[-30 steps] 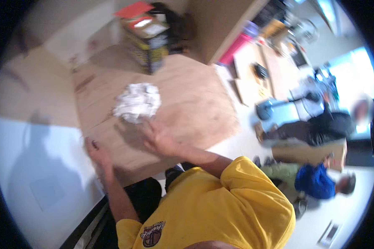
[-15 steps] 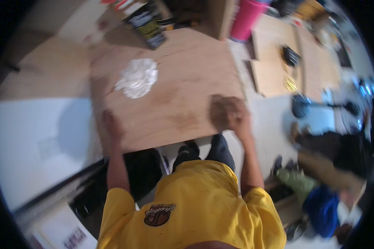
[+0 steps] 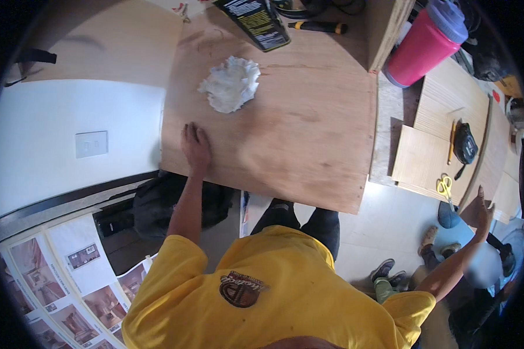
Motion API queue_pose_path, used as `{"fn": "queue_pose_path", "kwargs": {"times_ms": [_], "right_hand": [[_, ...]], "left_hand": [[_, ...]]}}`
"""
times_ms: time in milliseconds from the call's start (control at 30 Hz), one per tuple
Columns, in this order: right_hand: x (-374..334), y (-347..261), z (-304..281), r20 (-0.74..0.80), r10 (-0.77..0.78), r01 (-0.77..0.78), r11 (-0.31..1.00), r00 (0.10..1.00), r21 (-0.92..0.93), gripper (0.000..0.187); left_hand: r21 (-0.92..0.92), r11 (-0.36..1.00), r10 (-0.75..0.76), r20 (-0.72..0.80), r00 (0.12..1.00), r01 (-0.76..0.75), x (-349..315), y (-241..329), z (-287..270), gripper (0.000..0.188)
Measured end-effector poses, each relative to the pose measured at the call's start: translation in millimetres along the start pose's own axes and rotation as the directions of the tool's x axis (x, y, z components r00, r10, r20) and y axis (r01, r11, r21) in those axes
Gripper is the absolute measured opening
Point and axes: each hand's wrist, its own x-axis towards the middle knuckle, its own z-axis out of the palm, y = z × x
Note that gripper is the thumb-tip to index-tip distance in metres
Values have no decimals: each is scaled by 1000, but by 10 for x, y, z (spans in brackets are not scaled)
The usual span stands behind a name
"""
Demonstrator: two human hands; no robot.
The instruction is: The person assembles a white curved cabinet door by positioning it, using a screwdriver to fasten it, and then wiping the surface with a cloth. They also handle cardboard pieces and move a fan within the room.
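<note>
My left hand (image 3: 197, 148) rests on the near left part of a brown wooden board (image 3: 308, 116), its fingers loosely apart and holding nothing. Just beyond its fingertips lies a crumpled white wad (image 3: 232, 84), which may be paper or thin cloth; the two are not touching. Far out to the right, my right arm is stretched away from the board. My right hand (image 3: 478, 212) is there with fingers spread and nothing seen in it, close to the end of some light wood pieces and a pair of yellow-handled scissors (image 3: 445, 185).
A black box with print (image 3: 256, 23) and a screwdriver (image 3: 318, 27) lie at the board's far side. A pink bottle (image 3: 422, 52) stands right of an upright panel (image 3: 388, 35). A tape measure (image 3: 465, 142) and pencil (image 3: 452, 141) lie on light panels (image 3: 428, 154). People are at the lower right.
My right hand has left the board's near right edge and swung far out to the right, its fingers now spread. My left hand now rests farther in on the board. The view has shifted.
</note>
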Motion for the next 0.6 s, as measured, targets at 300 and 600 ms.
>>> {"fn": "queue_pose_path", "kwargs": {"times_ms": [300,600], "right_hand": [[-1107,-1358,-1158,170,-131,65,935,977,348,71],[-3643,-1370,-1506,91,-343,-38,158,935,987,60]], "left_hand": [[-23,996,90,-28,996,-91,-42,-359,100,52],[164,965,230,-162,960,-203,57,-692,562,41]]}}
